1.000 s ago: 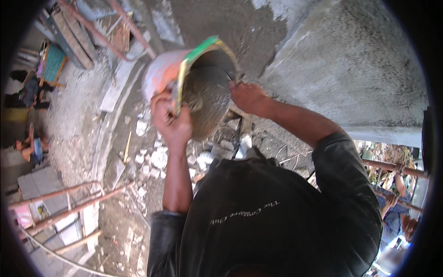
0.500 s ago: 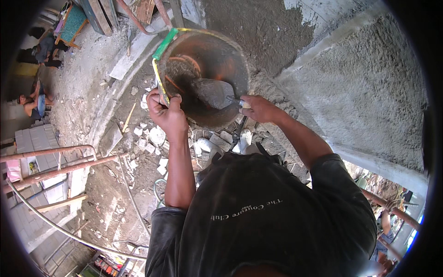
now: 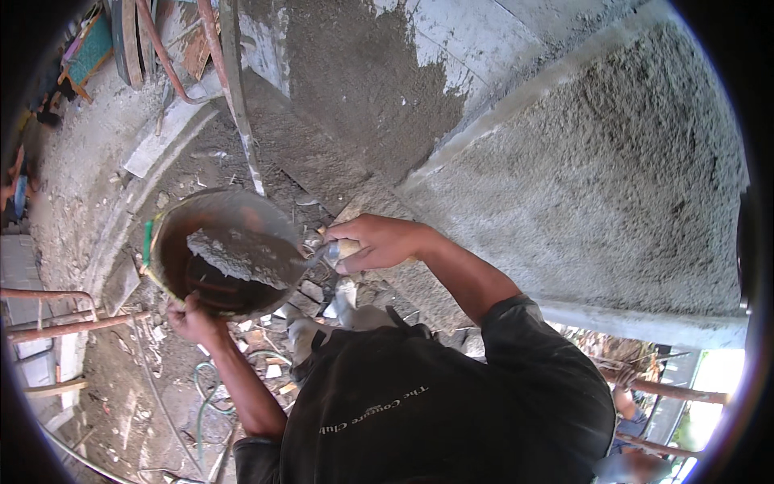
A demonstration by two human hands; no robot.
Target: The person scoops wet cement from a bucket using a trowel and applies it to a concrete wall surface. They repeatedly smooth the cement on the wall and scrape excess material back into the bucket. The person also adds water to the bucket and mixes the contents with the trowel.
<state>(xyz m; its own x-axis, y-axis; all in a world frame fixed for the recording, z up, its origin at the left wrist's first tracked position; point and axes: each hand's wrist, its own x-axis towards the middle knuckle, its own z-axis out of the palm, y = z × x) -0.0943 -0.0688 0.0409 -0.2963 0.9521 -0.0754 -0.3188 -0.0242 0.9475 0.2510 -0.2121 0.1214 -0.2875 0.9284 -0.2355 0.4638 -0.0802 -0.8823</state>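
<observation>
My left hand [image 3: 197,319] grips the near rim of a round bucket [image 3: 179,230], its fingers closed at the edge where a yellow cord handle with a green sleeve [image 3: 148,240] is fixed. The bucket is tilted, and its dark inside faces up. In my right hand [image 3: 383,240] is a trowel [image 3: 345,248], held by its light handle. Its blade reaches over the bucket mouth and carries a heap of wet grey mortar [image 3: 238,256] that covers most of the metal. How much mortar lies at the bucket's bottom is hidden.
Ahead stands a wall with a dark, wet mortar patch [image 3: 363,97]; a rough grey surface [image 3: 588,177] fills the right. Reddish pipes [image 3: 72,327] and an upright timber [image 3: 234,89] border the left. Broken rubble [image 3: 310,294] and a green hose [image 3: 201,395] lie below. Other people show at both edges.
The bucket and my left hand have swung left and nearer. My right hand has lifted the trowel, its blade now loaded with mortar. The view has shifted toward the right-hand wall.
</observation>
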